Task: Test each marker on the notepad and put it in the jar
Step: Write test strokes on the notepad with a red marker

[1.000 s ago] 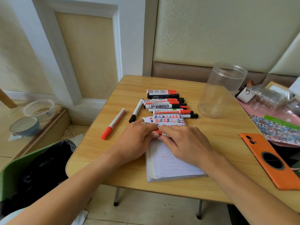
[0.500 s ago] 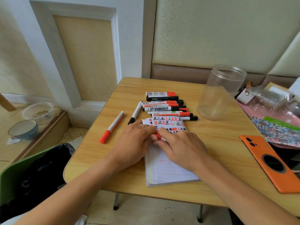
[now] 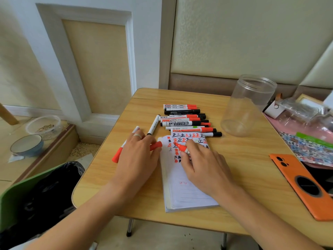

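An uncapped red marker (image 3: 182,148) is pinched by the right hand (image 3: 203,165), its tip on the white lined notepad (image 3: 187,192). Its red cap (image 3: 156,146) is gripped by the left hand (image 3: 138,157). More markers (image 3: 187,120) are lined up beyond on the wooden tabletop (image 3: 252,159), near the empty clear plastic jar (image 3: 246,105).

Head view looks forward and down, close over the table (image 3: 234,159).

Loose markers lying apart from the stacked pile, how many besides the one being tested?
2, both left of the notepad: a red-capped marker partly under the left hand, and a black-capped marker angled beside the pile. Others may be hidden under the hands.
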`<act>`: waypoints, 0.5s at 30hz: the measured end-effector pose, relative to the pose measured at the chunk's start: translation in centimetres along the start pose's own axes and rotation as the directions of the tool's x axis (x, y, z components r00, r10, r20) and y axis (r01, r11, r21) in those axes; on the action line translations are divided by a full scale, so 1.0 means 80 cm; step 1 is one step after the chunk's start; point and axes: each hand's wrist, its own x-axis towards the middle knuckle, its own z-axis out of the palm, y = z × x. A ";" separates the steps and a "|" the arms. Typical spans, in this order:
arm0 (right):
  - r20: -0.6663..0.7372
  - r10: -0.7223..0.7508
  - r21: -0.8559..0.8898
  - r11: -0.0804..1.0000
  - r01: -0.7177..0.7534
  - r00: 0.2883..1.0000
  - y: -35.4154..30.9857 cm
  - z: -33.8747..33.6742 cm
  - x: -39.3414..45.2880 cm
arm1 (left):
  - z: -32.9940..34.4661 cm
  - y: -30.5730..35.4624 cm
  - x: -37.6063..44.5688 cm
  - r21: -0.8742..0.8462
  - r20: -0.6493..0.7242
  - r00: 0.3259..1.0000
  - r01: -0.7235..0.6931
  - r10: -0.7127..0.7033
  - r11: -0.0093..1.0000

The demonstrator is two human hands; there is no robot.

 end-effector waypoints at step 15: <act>0.028 0.250 0.544 0.808 -0.225 0.968 0.016 -0.018 0.003 | 0.000 0.000 -0.018 -0.002 0.119 0.975 -0.187 0.186 0.982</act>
